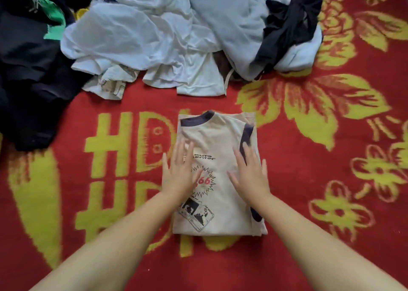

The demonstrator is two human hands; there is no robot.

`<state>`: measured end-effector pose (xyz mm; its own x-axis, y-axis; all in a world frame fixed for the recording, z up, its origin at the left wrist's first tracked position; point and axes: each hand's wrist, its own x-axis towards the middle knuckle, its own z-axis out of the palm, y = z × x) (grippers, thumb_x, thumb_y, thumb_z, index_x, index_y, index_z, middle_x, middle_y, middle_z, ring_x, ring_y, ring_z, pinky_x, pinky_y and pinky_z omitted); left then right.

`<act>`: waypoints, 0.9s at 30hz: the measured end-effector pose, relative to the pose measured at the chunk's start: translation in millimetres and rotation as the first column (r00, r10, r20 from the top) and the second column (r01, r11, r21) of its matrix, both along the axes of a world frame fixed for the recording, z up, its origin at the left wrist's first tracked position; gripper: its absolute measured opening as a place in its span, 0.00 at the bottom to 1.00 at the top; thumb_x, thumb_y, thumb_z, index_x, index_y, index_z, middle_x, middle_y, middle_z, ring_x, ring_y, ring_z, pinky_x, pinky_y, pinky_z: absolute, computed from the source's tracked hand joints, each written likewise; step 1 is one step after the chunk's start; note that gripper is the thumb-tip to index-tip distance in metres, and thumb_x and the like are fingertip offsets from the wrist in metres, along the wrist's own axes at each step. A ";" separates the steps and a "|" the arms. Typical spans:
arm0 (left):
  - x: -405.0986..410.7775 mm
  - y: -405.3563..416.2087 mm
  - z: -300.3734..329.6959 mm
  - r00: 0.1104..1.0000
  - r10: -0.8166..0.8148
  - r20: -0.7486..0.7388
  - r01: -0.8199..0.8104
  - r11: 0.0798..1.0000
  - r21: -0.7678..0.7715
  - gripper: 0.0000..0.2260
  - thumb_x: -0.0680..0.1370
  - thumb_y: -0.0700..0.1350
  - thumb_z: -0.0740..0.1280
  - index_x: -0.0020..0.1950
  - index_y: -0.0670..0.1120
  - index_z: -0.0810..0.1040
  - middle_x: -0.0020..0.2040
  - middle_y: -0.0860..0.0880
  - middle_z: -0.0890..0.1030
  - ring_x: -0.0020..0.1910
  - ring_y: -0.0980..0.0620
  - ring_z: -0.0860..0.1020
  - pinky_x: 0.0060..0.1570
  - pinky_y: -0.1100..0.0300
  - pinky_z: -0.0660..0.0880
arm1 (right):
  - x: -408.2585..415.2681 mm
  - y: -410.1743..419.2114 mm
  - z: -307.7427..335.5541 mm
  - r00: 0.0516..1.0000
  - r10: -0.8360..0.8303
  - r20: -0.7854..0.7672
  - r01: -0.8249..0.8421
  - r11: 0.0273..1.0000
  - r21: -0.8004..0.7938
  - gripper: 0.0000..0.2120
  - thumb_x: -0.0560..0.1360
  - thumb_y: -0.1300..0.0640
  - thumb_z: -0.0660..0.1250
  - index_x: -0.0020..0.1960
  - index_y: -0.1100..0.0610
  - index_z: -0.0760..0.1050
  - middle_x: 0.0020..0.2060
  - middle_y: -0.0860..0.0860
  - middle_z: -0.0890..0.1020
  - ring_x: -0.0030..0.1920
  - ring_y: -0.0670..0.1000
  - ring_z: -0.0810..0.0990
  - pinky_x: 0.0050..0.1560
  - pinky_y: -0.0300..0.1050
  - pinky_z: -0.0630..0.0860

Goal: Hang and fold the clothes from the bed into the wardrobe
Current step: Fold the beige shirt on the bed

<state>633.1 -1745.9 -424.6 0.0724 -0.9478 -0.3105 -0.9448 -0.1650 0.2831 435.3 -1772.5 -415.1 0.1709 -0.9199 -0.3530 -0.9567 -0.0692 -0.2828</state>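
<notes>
Head view: both hands, left (178, 171) and right (249, 173), seemingly press flat, fingers spread, on folded beige T-shirt (218, 140).

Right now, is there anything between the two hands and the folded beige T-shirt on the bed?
No. The left hand and the right hand lie flat, with straight fingers, directly on the folded beige T-shirt. The pile of unfolded clothes lies behind it, apart from it.

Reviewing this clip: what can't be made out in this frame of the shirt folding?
Head view only:
- Print on the folded beige T-shirt: partly covered by the left hand and right hand, both motion-blurred.
- Pile of clothes: cut off by the top edge; garment count unclear.
- Wardrobe: out of frame.
</notes>
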 end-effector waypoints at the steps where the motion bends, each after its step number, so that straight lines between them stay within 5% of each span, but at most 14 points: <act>1: -3.8 26.9 -11.5 0.992 0.120 -0.045 -0.118 0.992 0.055 0.35 0.79 0.58 0.59 0.79 0.47 0.44 0.79 0.45 0.45 0.78 0.47 0.46 0.74 0.44 0.47 | -5.1 20.1 -12.7 0.999 -0.006 -0.051 0.010 0.997 0.074 0.32 0.79 0.45 0.58 0.78 0.47 0.47 0.78 0.51 0.45 0.78 0.53 0.43 0.72 0.64 0.49; 5: -19.2 96.5 -28.1 0.911 0.400 -0.104 -0.385 0.913 0.137 0.34 0.75 0.52 0.68 0.76 0.41 0.58 0.71 0.41 0.67 0.70 0.41 0.65 0.66 0.46 0.65 | -35.1 62.9 -44.6 0.989 -0.012 -0.145 0.018 0.999 0.041 0.31 0.81 0.52 0.58 0.78 0.49 0.46 0.78 0.52 0.49 0.78 0.55 0.48 0.70 0.68 0.53; 9: -25.6 112.0 -18.8 0.697 0.660 -0.280 -0.583 0.749 0.314 0.24 0.77 0.48 0.68 0.69 0.41 0.65 0.60 0.41 0.76 0.61 0.41 0.73 0.53 0.53 0.68 | -58.3 63.7 -34.8 0.976 -0.184 -0.114 0.191 0.980 0.062 0.28 0.81 0.56 0.56 0.78 0.52 0.50 0.76 0.56 0.57 0.75 0.57 0.57 0.67 0.58 0.63; 12: -24.6 126.2 -15.3 0.570 0.764 -0.302 -0.651 0.644 0.403 0.11 0.78 0.48 0.66 0.51 0.41 0.73 0.44 0.46 0.77 0.50 0.41 0.77 0.41 0.56 0.64 | -63.8 79.2 -11.3 0.916 -0.401 0.027 0.391 0.905 0.167 0.30 0.79 0.48 0.60 0.77 0.55 0.54 0.67 0.58 0.68 0.67 0.61 0.67 0.59 0.58 0.70; 16: -19.3 144.0 -14.6 0.564 0.740 -0.367 -0.654 0.671 0.349 0.15 0.81 0.47 0.61 0.40 0.37 0.72 0.37 0.41 0.77 0.39 0.42 0.75 0.39 0.53 0.67 | -50.4 127.3 -2.9 0.798 -0.596 0.084 0.518 0.752 0.408 0.23 0.75 0.50 0.66 0.63 0.60 0.63 0.57 0.60 0.76 0.57 0.63 0.75 0.53 0.53 0.73; 18: -19.3 143.9 -6.0 0.594 0.706 -0.386 -0.631 0.707 0.320 0.14 0.81 0.45 0.60 0.39 0.38 0.70 0.35 0.44 0.75 0.34 0.48 0.70 0.33 0.65 0.64 | -50.0 130.5 -7.0 0.793 -0.608 0.041 0.542 0.735 0.408 0.15 0.76 0.57 0.64 0.59 0.63 0.66 0.55 0.63 0.77 0.56 0.63 0.76 0.50 0.51 0.71; 22: -12.2 144.2 -5.4 0.653 0.653 -0.384 -0.591 0.756 0.280 0.15 0.81 0.44 0.61 0.34 0.44 0.67 0.32 0.49 0.72 0.32 0.52 0.67 0.31 0.69 0.62 | -61.1 115.2 -12.3 0.717 -0.694 0.069 0.625 0.683 0.378 0.06 0.75 0.65 0.59 0.51 0.64 0.73 0.51 0.63 0.79 0.54 0.63 0.76 0.47 0.49 0.67; 25: -10.3 144.9 -8.9 0.648 0.663 -0.375 -0.596 0.748 0.292 0.15 0.81 0.43 0.61 0.34 0.44 0.67 0.32 0.49 0.72 0.34 0.50 0.68 0.30 0.68 0.61 | -71.1 113.1 -13.9 0.483 -0.851 0.206 0.743 0.522 0.419 0.12 0.73 0.68 0.57 0.37 0.56 0.75 0.43 0.60 0.81 0.43 0.59 0.80 0.41 0.49 0.76; 27: -12.3 142.8 -8.7 0.631 0.679 -0.375 -0.600 0.734 0.320 0.14 0.81 0.44 0.60 0.35 0.43 0.68 0.33 0.48 0.73 0.34 0.49 0.69 0.31 0.68 0.61 | -75.2 116.2 -11.6 0.275 -0.925 0.264 0.766 0.376 0.521 0.12 0.76 0.66 0.58 0.40 0.56 0.76 0.44 0.58 0.81 0.38 0.52 0.79 0.34 0.45 0.76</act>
